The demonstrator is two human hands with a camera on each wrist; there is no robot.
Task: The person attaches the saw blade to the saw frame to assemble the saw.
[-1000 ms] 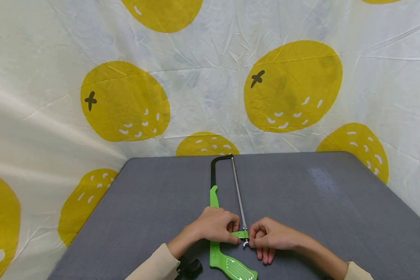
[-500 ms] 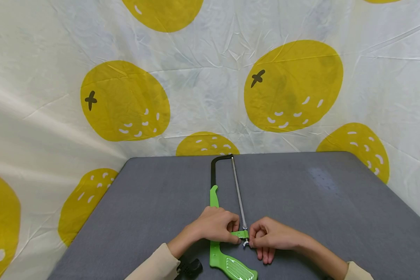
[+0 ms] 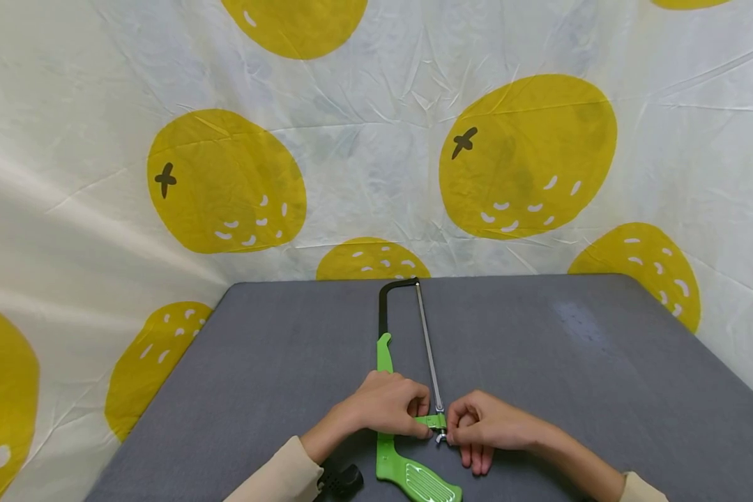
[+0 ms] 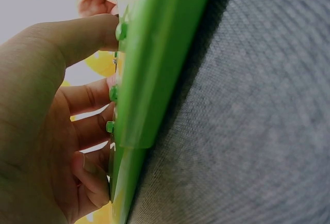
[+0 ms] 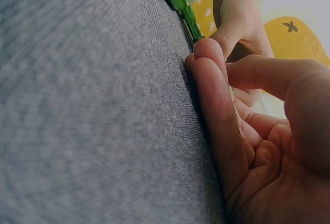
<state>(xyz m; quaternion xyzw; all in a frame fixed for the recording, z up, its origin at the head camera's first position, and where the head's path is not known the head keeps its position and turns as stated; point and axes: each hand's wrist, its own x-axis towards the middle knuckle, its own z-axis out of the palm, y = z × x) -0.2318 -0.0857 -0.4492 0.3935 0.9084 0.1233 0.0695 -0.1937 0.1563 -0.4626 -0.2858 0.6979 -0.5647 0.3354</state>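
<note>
In the head view a hacksaw (image 3: 384,355) lies flat, with a green handle (image 3: 423,482), a black front frame and a thin metal blade (image 3: 429,348) on its right. My left hand (image 3: 385,403) arches over the green frame and holds it, thumb by the short green arm (image 3: 433,421) at the blade's near end. The left wrist view has its fingers against the green frame (image 4: 154,59). A small silver wing nut (image 3: 440,438) sticks out below that arm. Thumb and forefinger of my right hand (image 3: 489,422) pinch at its side; their contact is partly hidden.
The hacksaw rests on a grey cloth-covered table (image 3: 288,335). Behind it hangs a white curtain (image 3: 376,174) printed with large yellow fruit. A black device (image 3: 345,481) sits below my left wrist.
The hands and the hacksaw hold almost the same places. Near the right fingertips, the wing nut looks slightly turned. The head view has shifted very slightly.
</note>
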